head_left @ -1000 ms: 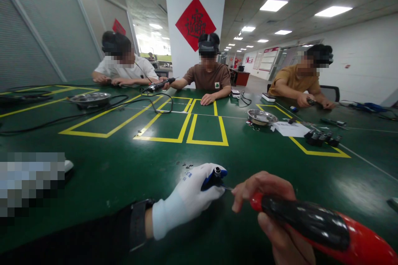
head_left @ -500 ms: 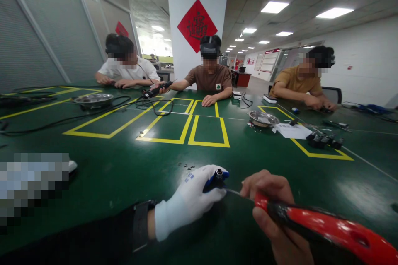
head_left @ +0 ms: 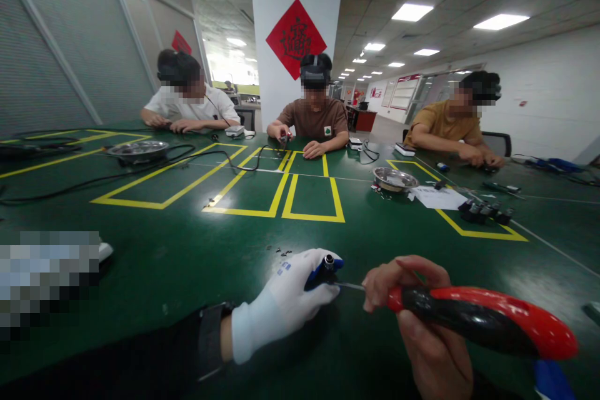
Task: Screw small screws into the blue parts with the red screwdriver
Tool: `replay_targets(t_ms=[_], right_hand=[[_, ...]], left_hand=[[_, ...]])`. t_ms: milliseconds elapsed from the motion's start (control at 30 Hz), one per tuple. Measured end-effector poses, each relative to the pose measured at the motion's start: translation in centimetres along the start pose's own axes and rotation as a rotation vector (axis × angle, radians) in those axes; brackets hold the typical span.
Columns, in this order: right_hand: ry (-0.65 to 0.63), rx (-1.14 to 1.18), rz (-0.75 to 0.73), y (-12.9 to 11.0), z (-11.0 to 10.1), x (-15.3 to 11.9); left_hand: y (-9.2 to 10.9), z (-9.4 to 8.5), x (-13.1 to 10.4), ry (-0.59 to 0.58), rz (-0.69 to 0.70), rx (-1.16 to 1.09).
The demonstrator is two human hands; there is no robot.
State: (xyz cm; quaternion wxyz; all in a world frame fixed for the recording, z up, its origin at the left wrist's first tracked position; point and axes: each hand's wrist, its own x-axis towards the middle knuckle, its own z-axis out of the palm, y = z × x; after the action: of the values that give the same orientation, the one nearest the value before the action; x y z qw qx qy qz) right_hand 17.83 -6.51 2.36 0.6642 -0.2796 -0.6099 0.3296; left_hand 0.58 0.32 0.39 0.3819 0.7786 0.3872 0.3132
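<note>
My left hand (head_left: pixel 293 294), in a white glove with blue on the finger side, is closed around a small dark part with a round metal end (head_left: pixel 329 261) that points up. The glove hides most of that part, so its kind does not show. My bare right hand (head_left: pixel 422 306) grips a screwdriver (head_left: pixel 497 319) with a red and black handle. Its thin metal shaft runs left, and the tip meets the dark part beside my left thumb. Several tiny dark pieces (head_left: pixel 280 252) lie on the green table just beyond the glove.
Yellow tape (head_left: pixel 314 219) marks boxes on the table. Metal bowls stand at the left (head_left: pixel 138 150) and right (head_left: pixel 395 180). A white paper (head_left: pixel 438 197) lies near several black parts (head_left: pixel 485 211). Black cables (head_left: pixel 94 178) cross the left side. Three people sit opposite; the middle person (head_left: pixel 314 119) holds a tool.
My right hand has turned the screwdriver, its handle now more level, with the tip still at the part. My left hand stays put. The middle person's tool has come in toward their body.
</note>
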Motion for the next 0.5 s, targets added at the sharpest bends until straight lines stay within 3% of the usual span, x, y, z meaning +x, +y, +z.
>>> replay_targets(t_ms=[200, 367, 433, 500], right_hand=[[-0.047, -0.273, -0.054, -0.3, -0.7, 0.3], [-0.134, -0.079, -0.071, 0.1, -0.6, 0.4], [-0.190, 0.009, -0.125, 0.4, -0.2, 0.3], [-0.168, 0.048, -0.189, 0.7, 0.3, 0.3]], left_hand=[[0.5, -0.2, -0.1, -0.020, -0.001, 0.001], [0.1, -0.1, -0.1, -0.055, -0.024, -0.038], [-0.1, 0.0, 0.0, -0.035, -0.002, -0.016], [-0.2, 0.0, 0.1, -0.016, 0.022, 0.005]])
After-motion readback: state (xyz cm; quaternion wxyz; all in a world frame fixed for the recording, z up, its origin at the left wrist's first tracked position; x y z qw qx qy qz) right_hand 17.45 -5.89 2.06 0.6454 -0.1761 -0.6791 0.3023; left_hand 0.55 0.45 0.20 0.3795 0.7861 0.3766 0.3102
